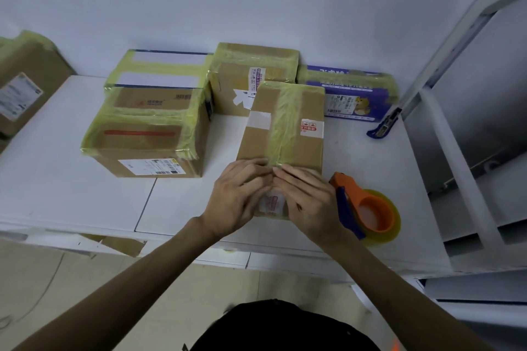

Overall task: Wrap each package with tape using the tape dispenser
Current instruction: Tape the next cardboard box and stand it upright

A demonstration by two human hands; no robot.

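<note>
The tall brown cardboard box (285, 128), banded lengthwise with yellowish clear tape, stands at the near edge of the white table (71, 179). The left hand (236, 199) and right hand (308, 202) lie flat on its near end, fingers straight and fingertips meeting over the tape. The orange-and-blue tape dispenser (368, 208) lies just beside the right hand.

To the left sits a large taped cardboard carton (142, 137), with a white taped box (162, 71) behind it. A taped brown box (251, 80) and a purple printed box (350, 94) line the wall, and a blue cutter (383, 124) lies to the right.

The red-and-white sticker (312, 128) and the shipping labels are too blurred to read.
</note>
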